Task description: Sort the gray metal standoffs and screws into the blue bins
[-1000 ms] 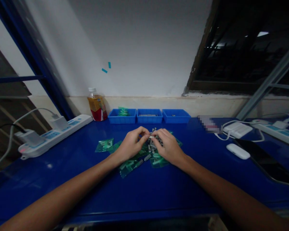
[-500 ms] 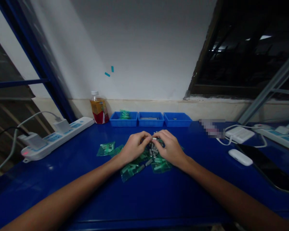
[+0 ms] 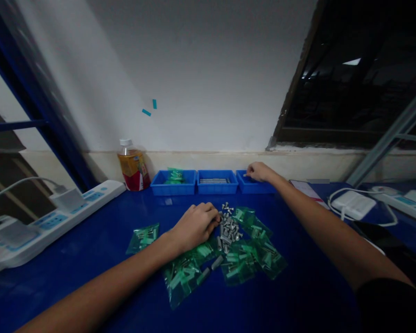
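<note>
My right hand [image 3: 260, 171] reaches into the right blue bin [image 3: 258, 188], fingers pinched. A small pale bit shows by its fingertips, too small to name. My left hand [image 3: 198, 224] rests at the left edge of a pile of small metal screws and cylindrical parts [image 3: 229, 230], its fingers curled together; whatever they hold is hidden. Around the pile lie several green plastic bags [image 3: 241, 261] with green and metal pieces inside. Two grey metal cylinders [image 3: 217, 262] lie in front of the pile.
The left blue bin [image 3: 173, 189] holds green bags, the middle blue bin [image 3: 217, 188] metal rods. A drink bottle [image 3: 133, 169] and a power strip [image 3: 58, 219] stand at the left. White chargers and cables [image 3: 353, 206] and a dark phone [image 3: 395, 245] lie right.
My right hand has left the pile and moved forward and right to the right bin. The hands are now apart; my left hand stays beside the pile. The camera view has shifted slightly.
</note>
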Demonstrator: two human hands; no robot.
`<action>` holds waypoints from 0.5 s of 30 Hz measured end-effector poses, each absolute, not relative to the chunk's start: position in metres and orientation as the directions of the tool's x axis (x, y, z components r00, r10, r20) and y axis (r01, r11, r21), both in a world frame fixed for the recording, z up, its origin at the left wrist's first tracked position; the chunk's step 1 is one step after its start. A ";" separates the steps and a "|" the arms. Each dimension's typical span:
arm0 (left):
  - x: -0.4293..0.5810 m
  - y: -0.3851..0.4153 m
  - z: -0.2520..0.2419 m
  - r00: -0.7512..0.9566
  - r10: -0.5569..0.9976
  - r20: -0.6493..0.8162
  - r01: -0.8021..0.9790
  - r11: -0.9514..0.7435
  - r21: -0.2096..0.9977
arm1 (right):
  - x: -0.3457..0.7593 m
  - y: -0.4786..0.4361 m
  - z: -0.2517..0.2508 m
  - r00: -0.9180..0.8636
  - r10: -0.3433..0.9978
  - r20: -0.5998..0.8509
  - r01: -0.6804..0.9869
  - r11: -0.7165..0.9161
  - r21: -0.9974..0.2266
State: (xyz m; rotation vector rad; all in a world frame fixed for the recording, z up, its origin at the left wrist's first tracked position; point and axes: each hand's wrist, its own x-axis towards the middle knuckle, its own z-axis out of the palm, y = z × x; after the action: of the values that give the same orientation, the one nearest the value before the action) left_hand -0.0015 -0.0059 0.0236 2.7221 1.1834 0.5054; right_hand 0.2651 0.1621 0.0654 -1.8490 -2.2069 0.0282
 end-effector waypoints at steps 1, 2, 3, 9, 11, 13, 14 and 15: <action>-0.003 -0.007 0.024 0.632 0.729 0.261 0.682 -0.684 0.257 | 0.262 0.164 0.066 -0.159 0.969 0.190 0.964 0.194 -0.183; -0.005 -0.008 0.025 0.627 0.730 0.274 0.675 -0.684 0.278 | 0.259 0.164 0.067 -0.159 0.966 0.203 0.963 0.197 -0.185; -0.006 -0.008 0.026 0.617 0.732 0.289 0.663 -0.682 0.310 | 0.256 0.163 0.069 -0.150 0.963 0.224 0.963 0.194 -0.188; -0.012 0.003 0.023 0.573 0.758 0.310 0.509 -0.626 0.591 | 0.230 0.145 0.076 -0.416 0.864 0.282 0.889 0.452 -0.071; -0.012 0.005 0.020 0.571 0.771 0.282 0.493 -0.596 0.633 | 0.219 0.143 0.076 -0.507 0.833 0.224 0.856 0.516 0.017; -0.013 0.004 0.018 0.582 0.766 0.273 0.493 -0.599 0.631 | 0.209 0.146 0.076 -0.537 0.823 0.186 0.842 0.537 0.051; -0.014 0.002 0.018 0.595 0.755 0.276 0.492 -0.614 0.616 | 0.205 0.149 0.075 -0.547 0.818 0.177 0.835 0.549 0.044; -0.014 0.001 0.017 0.610 0.740 0.283 0.492 -0.634 0.597 | 0.201 0.153 0.075 -0.556 0.813 0.171 0.827 0.562 0.018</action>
State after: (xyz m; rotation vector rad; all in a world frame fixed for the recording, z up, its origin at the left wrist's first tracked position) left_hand -0.0143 0.0007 0.0173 2.3714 0.9760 0.7161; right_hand 0.2005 0.1534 0.0754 -1.3993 -2.6477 -0.1446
